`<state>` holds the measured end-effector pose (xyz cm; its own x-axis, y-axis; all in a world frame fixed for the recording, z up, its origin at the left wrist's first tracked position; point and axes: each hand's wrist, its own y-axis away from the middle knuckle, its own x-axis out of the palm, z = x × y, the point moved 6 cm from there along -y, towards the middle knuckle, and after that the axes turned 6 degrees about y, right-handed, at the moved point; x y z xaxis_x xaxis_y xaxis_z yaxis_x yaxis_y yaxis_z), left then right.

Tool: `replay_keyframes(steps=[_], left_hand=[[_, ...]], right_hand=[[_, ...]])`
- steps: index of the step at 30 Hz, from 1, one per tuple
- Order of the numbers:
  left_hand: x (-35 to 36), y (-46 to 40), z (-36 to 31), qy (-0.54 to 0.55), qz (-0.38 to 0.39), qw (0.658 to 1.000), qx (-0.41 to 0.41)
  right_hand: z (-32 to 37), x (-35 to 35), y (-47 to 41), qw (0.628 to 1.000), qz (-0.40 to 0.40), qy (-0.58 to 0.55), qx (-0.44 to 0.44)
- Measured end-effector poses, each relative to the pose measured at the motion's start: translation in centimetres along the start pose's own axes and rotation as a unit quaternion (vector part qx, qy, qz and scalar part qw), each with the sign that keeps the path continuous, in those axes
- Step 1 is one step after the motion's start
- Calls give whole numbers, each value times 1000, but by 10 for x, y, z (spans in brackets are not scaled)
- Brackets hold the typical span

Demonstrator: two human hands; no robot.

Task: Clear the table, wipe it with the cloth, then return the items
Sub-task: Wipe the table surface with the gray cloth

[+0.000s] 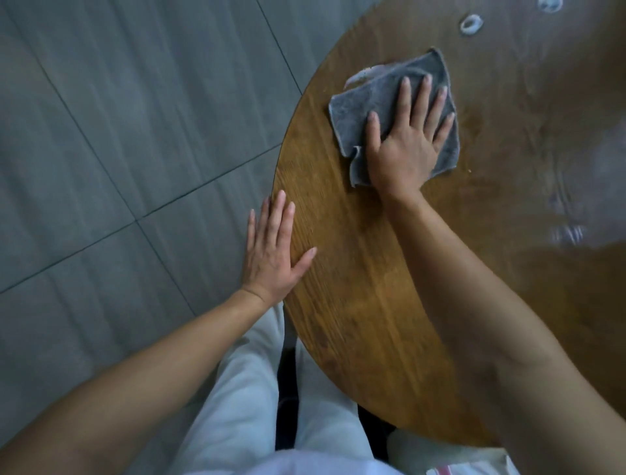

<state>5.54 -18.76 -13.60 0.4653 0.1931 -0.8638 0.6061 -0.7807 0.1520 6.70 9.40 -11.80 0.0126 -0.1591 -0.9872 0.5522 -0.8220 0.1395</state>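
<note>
— While the right hand (404, 135) lies flat on the grey cloth (393, 115), fingers straight and spread, pressing it to the wooden table (355, 288), where does the unwiped part lie?

— Mostly ahead and to the right, I judge. The cloth sits near the table's left rim, towards the far side, its longer side running roughly away from the person. Beyond it the wood looks streaked and wet, with a pale smear (364, 75) poking out at the cloth's far left corner.

— And the other hand?

— The left hand (276, 251) is flat too, fingers straight, resting at the near left rim and holding nothing. It is well apart from the cloth, so the right hand does the wiping.

— Anything hard to read?

— A small white ring (471, 24) lies beyond the cloth, and another pale shape (550, 4) is cut off at the top edge; I cannot tell what either is. The table's right side is blurred and glary, and its far part lies outside the view.
</note>
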Motion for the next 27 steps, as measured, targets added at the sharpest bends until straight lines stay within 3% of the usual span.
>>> replay_keyframes(steps=[3, 8, 15, 19, 22, 27], left_hand=[[-1, -1, 0, 19, 1, 1000, 5], [0, -2, 3, 41, -11, 999, 11], [-2, -4, 1, 33, 5, 999, 6], [-5, -9, 1, -5, 20, 1000, 12], [-13, -29, 1, -22, 32, 999, 16], [-19, -68, -1, -26, 26, 999, 22]], right_hand=[[-38, -1, 42, 999, -13, 12, 45], [9, 15, 140, 997, 21, 7, -78], [52, 1, -29, 999, 1, 17, -30], [22, -7, -72, 1000, 10, 2, -3], [-11, -5, -28, 999, 11, -3, 48], [-40, -2, 102, 999, 40, 16, 13]])
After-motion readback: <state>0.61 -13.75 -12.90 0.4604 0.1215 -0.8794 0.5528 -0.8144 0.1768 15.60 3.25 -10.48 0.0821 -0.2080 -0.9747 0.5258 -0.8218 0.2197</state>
